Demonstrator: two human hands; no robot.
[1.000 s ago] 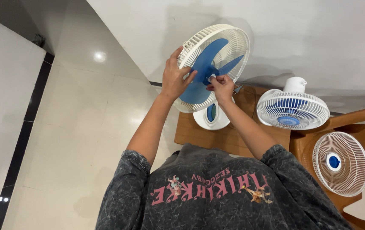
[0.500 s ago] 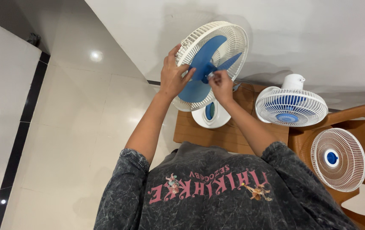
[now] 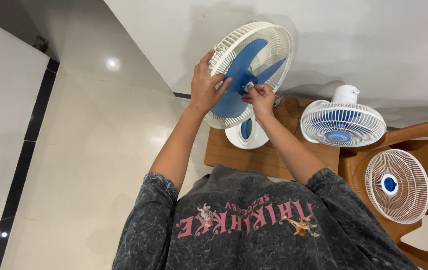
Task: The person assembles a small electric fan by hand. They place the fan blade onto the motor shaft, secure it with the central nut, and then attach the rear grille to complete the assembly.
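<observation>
My left hand (image 3: 205,90) grips the blue fan blade (image 3: 238,75) beside the white rear guard (image 3: 274,37); my right hand (image 3: 260,97) pinches what looks like the small hub cap (image 3: 249,86) at the blade's centre. The plastic seems light and flexible, safest held near the hub.

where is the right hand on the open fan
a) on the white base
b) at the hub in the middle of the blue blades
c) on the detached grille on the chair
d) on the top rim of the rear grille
b: the right hand pinches a small white cap at the hub of the blue blades, while the left hand steadies a blade by the rear grille.
</observation>
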